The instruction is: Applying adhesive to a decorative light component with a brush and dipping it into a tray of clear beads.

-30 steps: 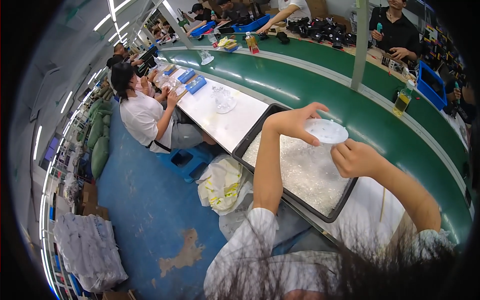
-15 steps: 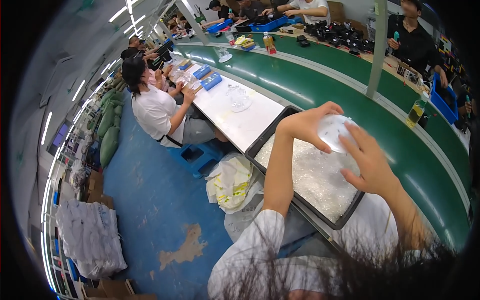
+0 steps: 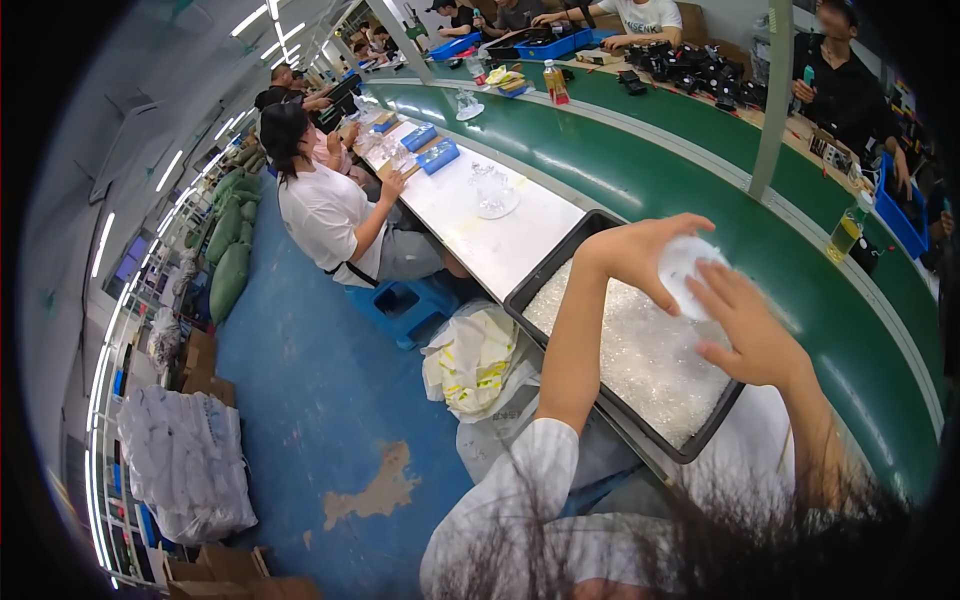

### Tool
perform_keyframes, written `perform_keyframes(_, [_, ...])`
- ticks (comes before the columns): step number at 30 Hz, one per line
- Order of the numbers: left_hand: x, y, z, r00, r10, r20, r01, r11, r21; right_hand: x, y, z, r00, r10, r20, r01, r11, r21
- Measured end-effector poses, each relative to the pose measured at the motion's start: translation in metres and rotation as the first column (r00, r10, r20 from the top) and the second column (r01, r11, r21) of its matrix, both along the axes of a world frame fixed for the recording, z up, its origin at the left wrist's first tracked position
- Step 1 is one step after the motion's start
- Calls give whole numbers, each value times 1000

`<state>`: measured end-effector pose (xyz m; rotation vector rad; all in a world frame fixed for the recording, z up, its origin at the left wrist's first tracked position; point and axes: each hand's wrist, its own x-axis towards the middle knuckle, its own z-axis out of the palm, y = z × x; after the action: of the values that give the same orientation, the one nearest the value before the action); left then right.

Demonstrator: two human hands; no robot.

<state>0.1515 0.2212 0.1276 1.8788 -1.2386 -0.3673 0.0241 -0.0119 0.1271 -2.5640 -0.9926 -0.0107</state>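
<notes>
A white round plastic disc is held up above a black tray filled with small clear, glittering pieces. My left hand grips the disc from its left side, thumb below and fingers over the far edge. My right hand is close against the disc's right side, with fingers stretched out and apart over its face. The right fingertips are slightly smeared by motion, so I cannot tell how firmly they touch.
A clear plastic piece on a round base stands on the white table, with blue boxes beyond. A green conveyor surface runs behind, bearing bottles. A seated person works at left. Plastic bags hang below the tray.
The view has shifted, so the scene sits a little differently. The disc appears more tilted between my hands, and the right fingers have moved slightly across it.
</notes>
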Motion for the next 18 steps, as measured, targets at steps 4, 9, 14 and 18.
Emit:
perform_keyframes(4, [-1,3,-2,997,24,79,-28,998,52,4,8,-1,966,-103,235,81,991,104])
perform_keyframes(9, [-5,2,2,1000,18,-18,-17,998,67,6,8,-6,993,-78,86,68,991,116])
perform_keyframes(14, [-7,2,5,1000,-11,-19,11,1000,27,5,10,-2,974,-91,208,65,990,126])
perform_keyframes(18, [-2,2,-5,993,-22,113,24,999,-24,9,14,-3,990,-50,130,22,977,210])
